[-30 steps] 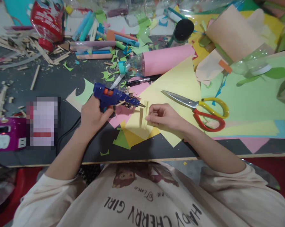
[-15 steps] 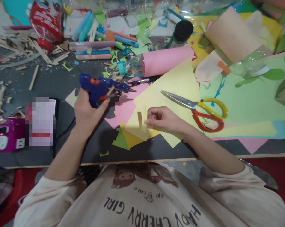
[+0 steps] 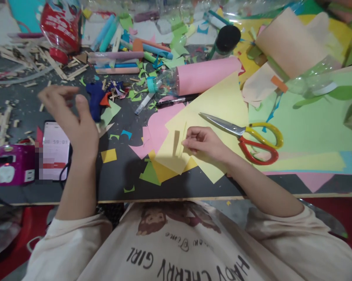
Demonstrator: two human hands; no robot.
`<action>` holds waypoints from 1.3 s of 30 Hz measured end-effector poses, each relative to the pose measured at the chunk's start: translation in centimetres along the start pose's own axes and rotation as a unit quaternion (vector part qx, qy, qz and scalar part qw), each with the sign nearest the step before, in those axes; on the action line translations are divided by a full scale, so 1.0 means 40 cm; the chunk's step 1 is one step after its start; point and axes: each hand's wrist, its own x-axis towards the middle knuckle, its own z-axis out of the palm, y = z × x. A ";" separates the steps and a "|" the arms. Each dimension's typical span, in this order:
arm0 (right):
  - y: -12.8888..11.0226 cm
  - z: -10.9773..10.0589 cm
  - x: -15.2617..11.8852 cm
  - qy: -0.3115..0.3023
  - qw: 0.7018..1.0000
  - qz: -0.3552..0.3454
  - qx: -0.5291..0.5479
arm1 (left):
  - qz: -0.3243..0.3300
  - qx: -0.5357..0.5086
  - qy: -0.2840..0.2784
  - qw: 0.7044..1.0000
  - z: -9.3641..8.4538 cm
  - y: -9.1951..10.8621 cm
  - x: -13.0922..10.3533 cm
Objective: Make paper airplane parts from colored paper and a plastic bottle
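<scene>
My left hand (image 3: 72, 115) is raised over the left of the table with its fingers apart and nothing in them. Just to its right lies a blue glue gun (image 3: 95, 99) with an orange trigger, its nozzle end among scraps. Between thumb and fingertips, my right hand (image 3: 202, 141) pinches a thin yellow paper strip (image 3: 183, 138), held nearly upright. Beneath that hand are yellow paper sheets (image 3: 215, 164). Scissors (image 3: 241, 132) with one yellow and one red handle lie partly open, right of my right hand.
A pink-wrapped bottle (image 3: 207, 75) and a black pen (image 3: 176, 101) lie beyond the yellow sheets. At left are a phone (image 3: 56, 152) and a purple box (image 3: 15, 165). A red-labelled bottle (image 3: 60, 29), wood sticks and paper scraps crowd the back. Green paper (image 3: 316, 125) covers the right.
My left hand has let go of the glue gun, which now lies on the table, and has moved left and up. My right hand still pinches the strip, shifted slightly right.
</scene>
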 end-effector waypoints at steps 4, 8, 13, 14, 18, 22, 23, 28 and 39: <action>-0.004 0.001 0.003 0.013 1.000 -0.023 0.005 | -0.108 -0.259 -0.213 0.936 0.017 0.133 -0.061; -0.005 0.002 0.004 0.032 0.999 -0.035 0.004 | -0.246 -0.406 -0.380 0.794 0.065 0.224 -0.148; 0.001 -0.002 0.006 0.052 0.997 -0.038 -0.035 | -0.293 -0.430 -0.429 0.739 0.090 0.225 -0.197; 0.002 -0.003 0.006 0.054 0.997 -0.040 -0.040 | -0.291 -0.432 -0.427 0.739 0.090 0.221 -0.200; 0.006 -0.006 0.007 0.054 0.996 -0.048 -0.047 | -0.282 -0.436 -0.419 0.745 0.089 0.219 -0.204; 0.006 -0.005 0.007 0.053 0.996 -0.051 -0.051 | -0.272 -0.425 -0.413 0.758 0.090 0.224 -0.207; 0.005 -0.004 0.007 0.054 0.996 -0.052 -0.052 | -0.268 -0.424 -0.415 0.759 0.091 0.223 -0.208; 0.005 0.001 0.008 0.069 0.995 -0.046 -0.063 | -0.262 -0.441 -0.417 0.750 0.093 0.217 -0.212; 0.000 0.006 0.008 0.074 0.995 -0.043 -0.060 | -0.284 -0.443 -0.421 0.739 0.094 0.216 -0.207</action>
